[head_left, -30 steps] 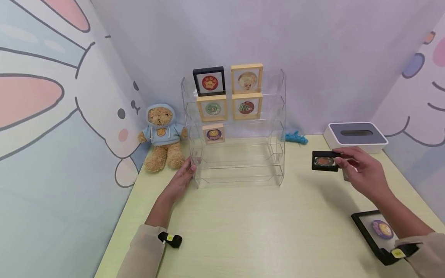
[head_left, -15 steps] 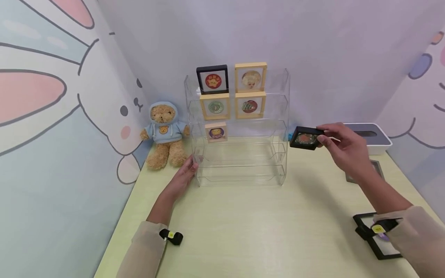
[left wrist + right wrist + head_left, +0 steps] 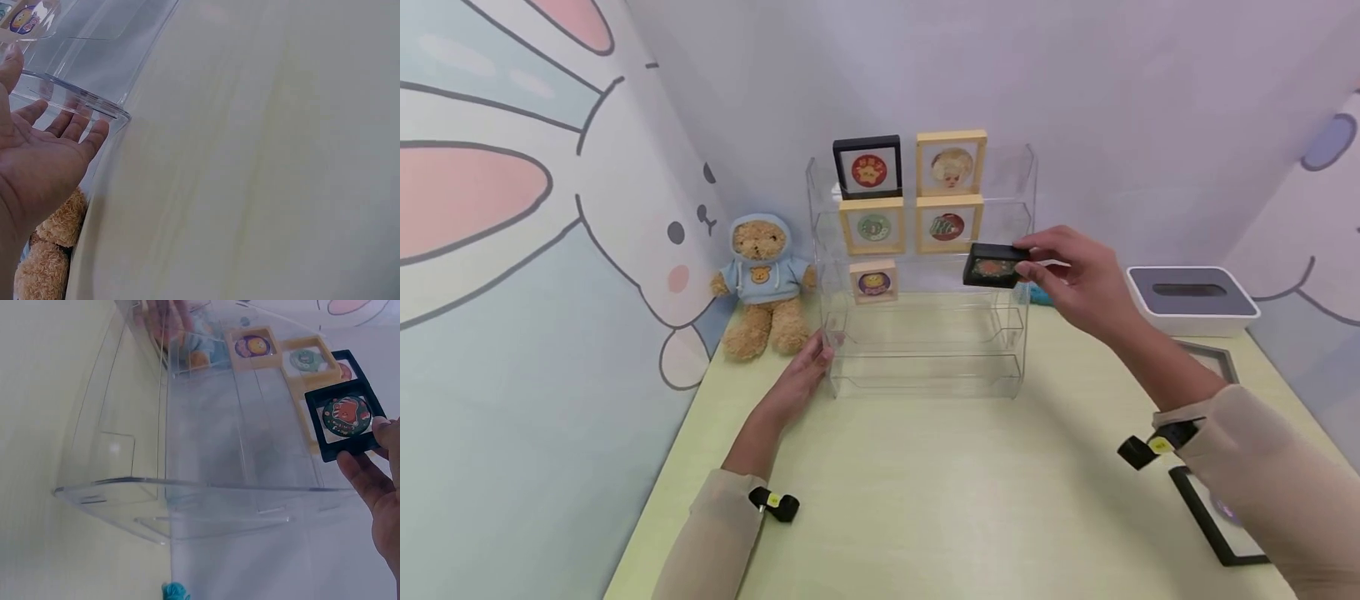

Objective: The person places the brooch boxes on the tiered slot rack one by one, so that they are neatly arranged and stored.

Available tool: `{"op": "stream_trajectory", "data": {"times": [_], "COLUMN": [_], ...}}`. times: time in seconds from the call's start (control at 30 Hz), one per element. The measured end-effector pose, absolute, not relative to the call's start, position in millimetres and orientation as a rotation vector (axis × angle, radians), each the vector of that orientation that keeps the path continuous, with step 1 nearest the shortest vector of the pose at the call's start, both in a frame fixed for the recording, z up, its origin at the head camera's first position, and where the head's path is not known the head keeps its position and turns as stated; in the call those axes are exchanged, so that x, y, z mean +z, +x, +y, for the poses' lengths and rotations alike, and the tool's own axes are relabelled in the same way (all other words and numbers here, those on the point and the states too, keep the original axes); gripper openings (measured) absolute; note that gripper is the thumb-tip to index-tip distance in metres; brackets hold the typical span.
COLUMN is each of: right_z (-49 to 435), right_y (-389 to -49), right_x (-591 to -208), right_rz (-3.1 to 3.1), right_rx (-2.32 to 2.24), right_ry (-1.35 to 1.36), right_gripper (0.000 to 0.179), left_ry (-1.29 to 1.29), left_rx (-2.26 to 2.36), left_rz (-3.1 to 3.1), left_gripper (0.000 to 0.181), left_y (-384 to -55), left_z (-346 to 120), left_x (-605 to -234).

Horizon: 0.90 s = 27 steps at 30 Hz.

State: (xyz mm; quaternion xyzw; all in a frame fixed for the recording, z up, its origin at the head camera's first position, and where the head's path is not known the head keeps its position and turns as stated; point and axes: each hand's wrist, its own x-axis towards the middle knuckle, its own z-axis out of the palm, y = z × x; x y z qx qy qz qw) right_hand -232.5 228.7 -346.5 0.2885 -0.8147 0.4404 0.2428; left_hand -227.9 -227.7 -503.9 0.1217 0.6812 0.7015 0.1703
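Note:
A clear acrylic tiered rack (image 3: pixel 925 367) stands in the middle of the table. My right hand (image 3: pixel 1078 279) pinches a small black picture frame (image 3: pixel 996 267) by its right end, thumb against fingers. A dark round badge with a red figure (image 3: pixel 347 417) shows inside that frame. In the head view it overlaps the rack's middle tier, just below a wooden frame with a red and green badge (image 3: pixel 949 225). My left hand (image 3: pixel 801 379) rests with loosely spread fingers against the rack's lower left side. On the middle tier sits a small wooden frame (image 3: pixel 874 282) with a purple badge.
Higher tiers hold a black frame (image 3: pixel 868 168) and wooden frames (image 3: pixel 951 162). A teddy bear (image 3: pixel 760 279) sits left of the rack. At right are a white tissue box (image 3: pixel 1191 317), a grey frame (image 3: pixel 1221 358), a large black frame (image 3: pixel 1206 517) and a blue item (image 3: pixel 1040 296).
My right hand has carried the small black frame leftward and up, from near the tissue box to the rack's right half. The left hand has stayed at the rack's side.

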Motion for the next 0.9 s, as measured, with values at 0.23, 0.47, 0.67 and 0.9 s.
{"op": "stream_trajectory", "data": {"times": [0.23,0.47,0.67,0.9], "right_z": [198,180,170,166], "right_y": [-248,-263,-267,-265], "right_x": [-345,-354,-358,-361], "right_rz": [-2.276,-2.434,-2.517,-2.516], "right_rx": [1.084,1.042,1.008,0.918], "right_ry": [0.857,0.877,0.902,0.936], "right_gripper": [0.031,0.031,0.026,0.028], "left_ry": [0.345,0.327,0.321,0.336], "left_rx": [1.992,1.994,1.982,1.971], "left_rz": [1.924,1.91,1.904,1.919], "left_gripper": [0.077,0.077,0.077,0.079], "left_y": [-228,-228,-227,-227], "left_z": [-227,-228,-228,-228], "left_x": [-502,-502,-502,-500]}}
